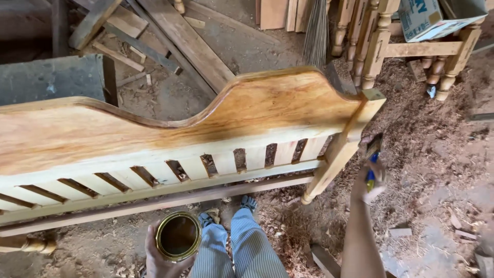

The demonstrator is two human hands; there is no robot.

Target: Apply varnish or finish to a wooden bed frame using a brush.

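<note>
Two hands in view, both occupied. Left hand (157,255) cupped under an open round tin (178,236) of dark brown liquid, fingers wrapped around its wall, held low above the sawdust floor (437,170) beside the striped trouser legs (242,247). Right hand (370,177) closed around a brush with blue handle (371,167), bristle end against the outer face of the corner post (342,146) of the wooden headboard (206,123). Headboard stands on edge; curved top panel glossy amber, slats (216,164) below paler. Turned wooden legs (370,36) and cardboard box (427,18) behind.
</note>
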